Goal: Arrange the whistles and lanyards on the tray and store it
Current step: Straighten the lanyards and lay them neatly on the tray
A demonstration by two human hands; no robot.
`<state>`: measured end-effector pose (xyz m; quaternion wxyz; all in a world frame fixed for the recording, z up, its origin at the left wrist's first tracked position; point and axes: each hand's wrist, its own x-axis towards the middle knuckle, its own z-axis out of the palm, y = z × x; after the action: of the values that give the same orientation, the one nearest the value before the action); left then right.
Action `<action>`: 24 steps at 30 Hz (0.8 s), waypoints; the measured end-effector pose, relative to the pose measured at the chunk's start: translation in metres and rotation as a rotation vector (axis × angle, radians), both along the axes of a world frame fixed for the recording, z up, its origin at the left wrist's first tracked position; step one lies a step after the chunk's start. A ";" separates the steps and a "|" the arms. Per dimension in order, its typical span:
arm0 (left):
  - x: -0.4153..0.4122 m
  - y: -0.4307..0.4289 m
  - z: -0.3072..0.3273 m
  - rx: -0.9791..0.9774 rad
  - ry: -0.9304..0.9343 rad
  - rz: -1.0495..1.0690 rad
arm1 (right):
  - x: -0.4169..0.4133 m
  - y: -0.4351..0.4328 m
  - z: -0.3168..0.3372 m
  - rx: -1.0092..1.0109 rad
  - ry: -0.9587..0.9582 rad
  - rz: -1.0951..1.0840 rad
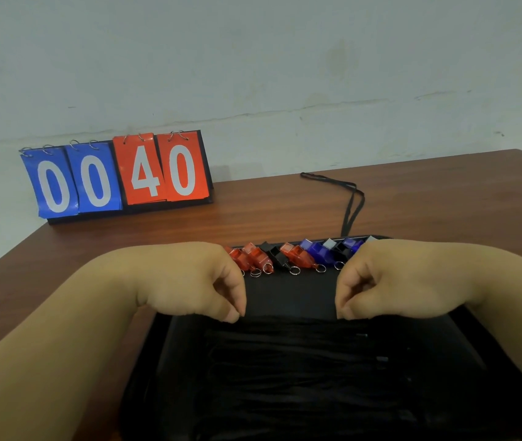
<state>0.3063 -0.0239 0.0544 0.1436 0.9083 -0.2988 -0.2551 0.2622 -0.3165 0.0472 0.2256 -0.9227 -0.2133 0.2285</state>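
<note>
Now, a lanyard (288, 317) spans left-right across the tray (145, 361).
Left hand (189, 281) and right hand (390, 278) pinch its ends; spare lanyard (353, 205) lies far, nearer the right.

Whistles (297, 256) look glossy plastic (metal rings (295, 270)), tray (291, 297) matt, table (253, 214) wooden

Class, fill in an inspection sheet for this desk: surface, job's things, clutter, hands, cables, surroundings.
Surface: brown wooden table.
Job's things: whistles in a row along the far edge of the black tray; lanyards laid in it; one loose lanyard on the table beyond.
Clutter: scoreboard reading 00 40.
Hands: left hand and right hand each pinch at the lanyards' far edge.
Cables: nothing seen.
Surroundings: pale wall.
</note>
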 end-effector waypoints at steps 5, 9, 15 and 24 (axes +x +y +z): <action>0.001 0.000 -0.003 -0.027 -0.028 0.006 | 0.003 0.000 -0.003 0.073 -0.029 -0.030; -0.001 -0.004 0.001 -0.047 -0.047 0.008 | 0.011 -0.004 -0.004 0.166 -0.152 -0.079; -0.003 -0.022 0.006 -0.252 -0.259 0.116 | 0.024 -0.022 -0.001 0.307 -0.306 -0.219; 0.039 -0.117 0.032 -0.257 -0.330 0.166 | 0.062 -0.083 -0.019 0.227 -0.531 -0.593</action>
<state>0.3456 -0.1411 0.0860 0.2277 0.9335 -0.2724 -0.0501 0.3245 -0.3995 0.0286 0.3191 -0.9404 -0.0128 -0.1173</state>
